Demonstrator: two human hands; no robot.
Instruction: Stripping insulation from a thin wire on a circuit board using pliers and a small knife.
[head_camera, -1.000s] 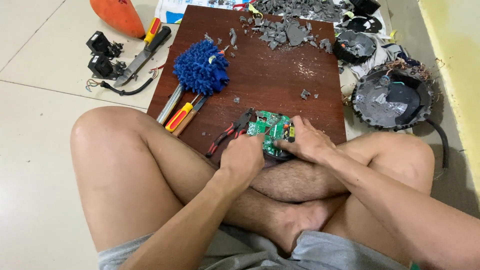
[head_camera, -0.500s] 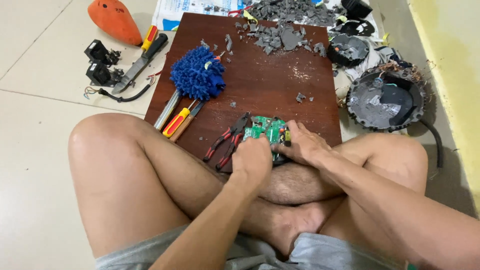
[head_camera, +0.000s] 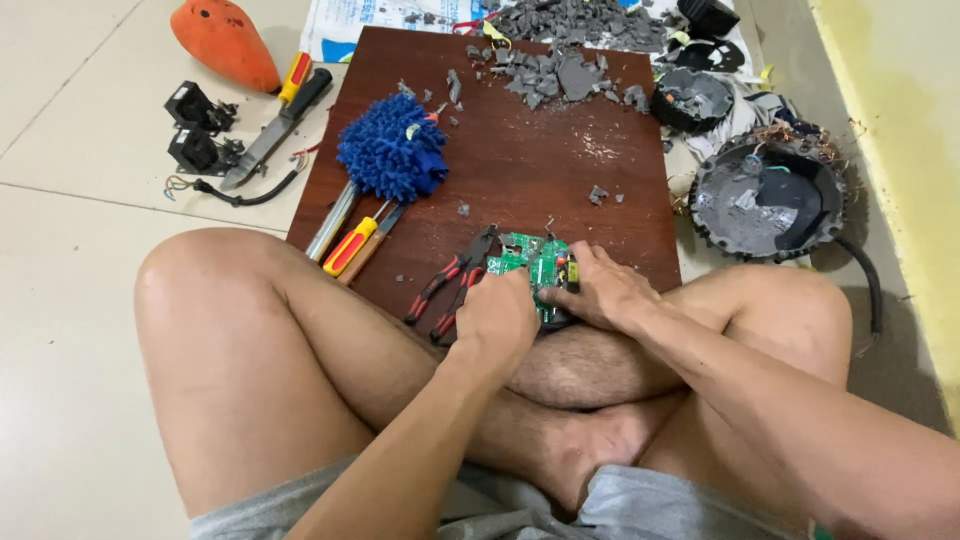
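Note:
I sit cross-legged on the floor with a dark brown wooden board (head_camera: 520, 170) in front of my legs. A green circuit board (head_camera: 532, 262) lies at the board's near edge. My left hand (head_camera: 498, 318) rests on its left side, fingers curled down onto it. My right hand (head_camera: 597, 292) grips its right side, where a small dark and yellow part shows by the thumb. Red-handled pliers (head_camera: 450, 285) lie just left of my left hand, untouched.
A blue mop-like duster (head_camera: 392, 152) and a red-and-yellow screwdriver (head_camera: 350, 245) lie on the board's left. Grey plastic fragments (head_camera: 560, 72) litter its far end. A broken round black housing (head_camera: 768, 195) sits right. A knife (head_camera: 275, 130), black parts (head_camera: 200, 135) and an orange shell (head_camera: 224, 42) lie left.
The view has drifted slightly. Both hands stay on the circuit board, with the left hand shifted a little over its left edge.

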